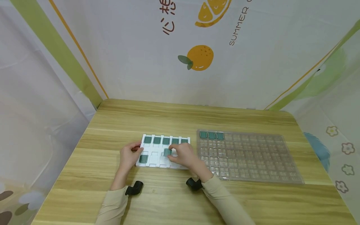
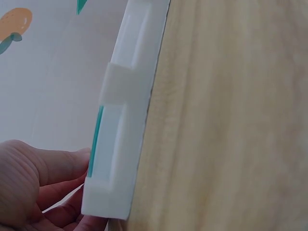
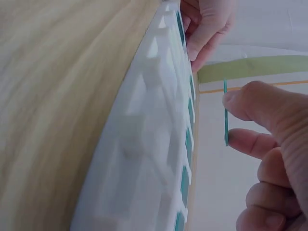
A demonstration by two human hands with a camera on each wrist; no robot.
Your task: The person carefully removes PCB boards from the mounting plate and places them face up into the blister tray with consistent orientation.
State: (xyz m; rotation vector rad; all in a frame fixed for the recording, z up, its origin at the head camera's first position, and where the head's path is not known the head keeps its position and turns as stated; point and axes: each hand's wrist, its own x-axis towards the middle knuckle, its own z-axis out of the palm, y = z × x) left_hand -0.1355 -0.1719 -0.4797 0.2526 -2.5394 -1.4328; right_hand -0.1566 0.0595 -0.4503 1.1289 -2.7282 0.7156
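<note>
In the head view my right hand (image 1: 182,155) pinches a small square green circuit board (image 1: 167,152) by its edges between thumb and forefinger, over the white plastic tray (image 1: 154,163). The right wrist view shows this board (image 3: 226,115) edge-on, raised off the tray. My left hand (image 1: 130,157) holds the tray's left end, thumb against the rim and fingers curled at the side. More green boards (image 1: 157,140) fill the tray's back row, and one board (image 1: 143,158) sits in the front left pocket.
Right of the white tray lies a large clear tray (image 1: 247,156) with many small pockets; three green boards (image 1: 212,135) sit in its back left corner. Both trays rest on a wooden table (image 1: 157,200). A printed curtain (image 1: 140,62) hangs behind.
</note>
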